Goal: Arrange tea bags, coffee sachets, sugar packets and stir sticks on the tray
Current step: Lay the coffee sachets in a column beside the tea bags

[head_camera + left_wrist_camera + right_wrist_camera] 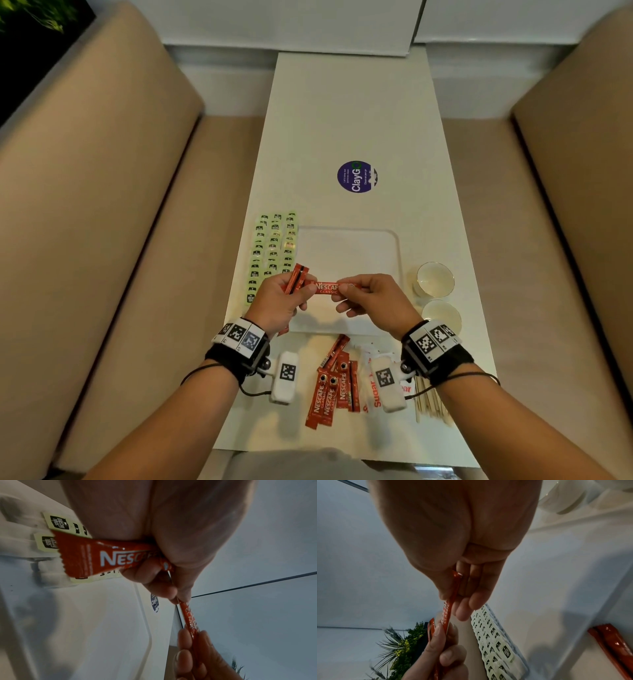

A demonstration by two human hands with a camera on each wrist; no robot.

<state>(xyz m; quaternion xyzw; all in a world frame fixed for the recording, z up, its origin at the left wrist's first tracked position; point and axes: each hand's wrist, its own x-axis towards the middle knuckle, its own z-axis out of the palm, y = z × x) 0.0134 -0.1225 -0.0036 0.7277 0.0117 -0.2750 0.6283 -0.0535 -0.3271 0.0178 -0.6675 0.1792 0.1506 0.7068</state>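
Tray [394, 240] bare, nothing arranged | both hands over it: left hand [277, 301] gripped Nescafé sachets [297, 277], right hand [373, 301] pinched one sachet [327, 287] | tea bags [272, 250], sugar packets [371, 394], stir sticks [430, 404] on tabletop [342, 120].

Even, soft overhead light; faint shadows on the tabletop [342, 120]. Head view bows at edges; wrist views blurred, dim.
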